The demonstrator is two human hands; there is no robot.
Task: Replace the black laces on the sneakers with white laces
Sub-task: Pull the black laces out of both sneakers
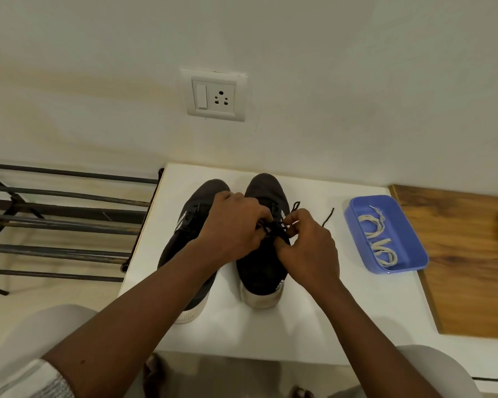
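– Holding anything, those two hands?

– Both are on the black lace [272, 227] of the right sneaker [263, 268]. The left hand [233, 225] reaches across with fingers curled and pinches the lace at the eyelets. The right hand [308, 242] pinches it from the other side, thumb and fingers closed, a small loop standing up above its fingertips.

– And the lace's loose end?

– One thin black end trails off onto the white table [314, 311], between the shoe and the blue tray [354, 222].

– Where are the white laces [381, 242]?

– Coiled in that tray, at the table's right edge, touched by neither hand. Beyond it lies a wooden board [466, 254].

– What can't you make out?

– The knot itself: fingers cover it, so I cannot tell how far it is undone. The left forearm crosses the left sneaker [184, 225], hiding its heel side; its lacing is dark on dark. Both shoes stand side by side, toes toward the table's far edge.
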